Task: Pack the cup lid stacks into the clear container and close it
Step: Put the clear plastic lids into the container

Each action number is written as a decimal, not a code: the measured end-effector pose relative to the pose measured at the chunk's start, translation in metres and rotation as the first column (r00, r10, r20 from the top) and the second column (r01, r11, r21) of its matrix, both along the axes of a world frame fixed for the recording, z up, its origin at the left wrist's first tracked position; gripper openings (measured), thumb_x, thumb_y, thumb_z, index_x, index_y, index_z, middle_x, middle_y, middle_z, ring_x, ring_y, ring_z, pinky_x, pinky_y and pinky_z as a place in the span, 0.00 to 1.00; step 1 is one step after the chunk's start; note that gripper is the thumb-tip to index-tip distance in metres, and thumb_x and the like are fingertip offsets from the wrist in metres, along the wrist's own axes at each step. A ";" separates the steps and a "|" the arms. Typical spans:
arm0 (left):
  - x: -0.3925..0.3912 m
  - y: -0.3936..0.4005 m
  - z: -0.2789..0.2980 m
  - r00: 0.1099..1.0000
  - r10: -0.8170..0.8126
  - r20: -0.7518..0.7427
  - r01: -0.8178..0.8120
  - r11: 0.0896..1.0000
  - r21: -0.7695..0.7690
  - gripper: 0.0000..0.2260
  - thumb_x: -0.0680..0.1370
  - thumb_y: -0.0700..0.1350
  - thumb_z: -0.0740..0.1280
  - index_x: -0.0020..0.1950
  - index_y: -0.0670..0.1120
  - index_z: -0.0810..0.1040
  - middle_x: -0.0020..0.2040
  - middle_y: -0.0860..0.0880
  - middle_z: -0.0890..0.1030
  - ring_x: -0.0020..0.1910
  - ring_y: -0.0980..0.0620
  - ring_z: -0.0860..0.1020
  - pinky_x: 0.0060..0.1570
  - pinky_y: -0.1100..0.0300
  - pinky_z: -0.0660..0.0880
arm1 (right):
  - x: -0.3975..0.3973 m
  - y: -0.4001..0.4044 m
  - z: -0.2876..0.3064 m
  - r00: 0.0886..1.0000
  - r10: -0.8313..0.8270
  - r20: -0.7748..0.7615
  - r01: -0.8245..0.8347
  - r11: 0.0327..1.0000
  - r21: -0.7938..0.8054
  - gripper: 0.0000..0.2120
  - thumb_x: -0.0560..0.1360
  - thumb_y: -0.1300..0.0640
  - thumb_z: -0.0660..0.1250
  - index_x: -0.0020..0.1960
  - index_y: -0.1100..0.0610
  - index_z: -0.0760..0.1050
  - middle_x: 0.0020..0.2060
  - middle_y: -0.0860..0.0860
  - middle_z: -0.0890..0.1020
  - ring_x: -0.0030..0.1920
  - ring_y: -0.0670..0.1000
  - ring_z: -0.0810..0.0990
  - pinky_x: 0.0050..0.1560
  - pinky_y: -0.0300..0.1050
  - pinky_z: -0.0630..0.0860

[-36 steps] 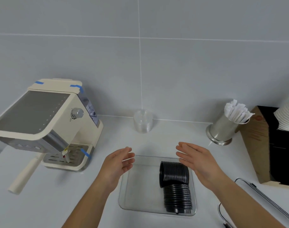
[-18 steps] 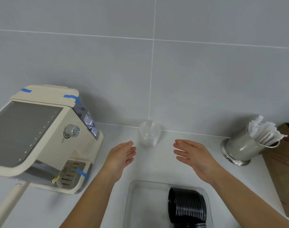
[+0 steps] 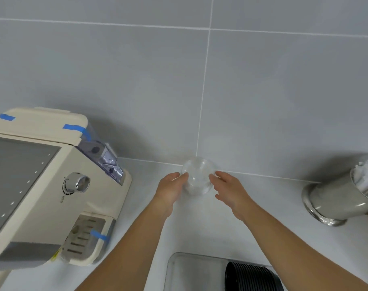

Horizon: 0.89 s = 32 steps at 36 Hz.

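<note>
A stack of clear dome lids (image 3: 197,175) stands upright on the white counter against the tiled wall. My left hand (image 3: 171,189) touches its left side with the fingertips, fingers apart. My right hand (image 3: 228,189) reaches its right side, fingers apart, fingertips at the stack's edge. Neither hand has closed around it. At the bottom edge lies the clear container (image 3: 178,271), with a stack of black lids (image 3: 250,277) on its side inside it, partly cut off by the frame.
A cream espresso machine (image 3: 46,185) with blue tape fills the left. A steel cup (image 3: 336,198) holding white packets stands at the right. The grey tiled wall rises right behind the clear stack.
Both hands have moved forward from above the container to either side of the clear lid stack. The view has tilted up, so the container has slid to the bottom edge.
</note>
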State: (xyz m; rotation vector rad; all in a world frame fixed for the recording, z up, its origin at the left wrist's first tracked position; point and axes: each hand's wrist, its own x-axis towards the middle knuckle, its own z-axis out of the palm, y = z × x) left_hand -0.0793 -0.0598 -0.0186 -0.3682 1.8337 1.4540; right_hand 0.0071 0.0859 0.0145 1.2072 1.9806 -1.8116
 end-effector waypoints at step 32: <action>-0.005 0.004 -0.012 1.000 -0.017 -0.003 0.017 0.998 0.055 0.19 0.65 0.50 0.72 0.54 0.44 0.81 0.50 0.45 0.84 0.45 0.49 0.81 0.47 0.56 0.78 | -0.002 0.015 -0.034 0.991 -0.115 -0.066 0.097 0.968 -0.232 0.10 0.78 0.50 0.65 0.55 0.52 0.80 0.54 0.53 0.85 0.56 0.52 0.82 0.64 0.54 0.75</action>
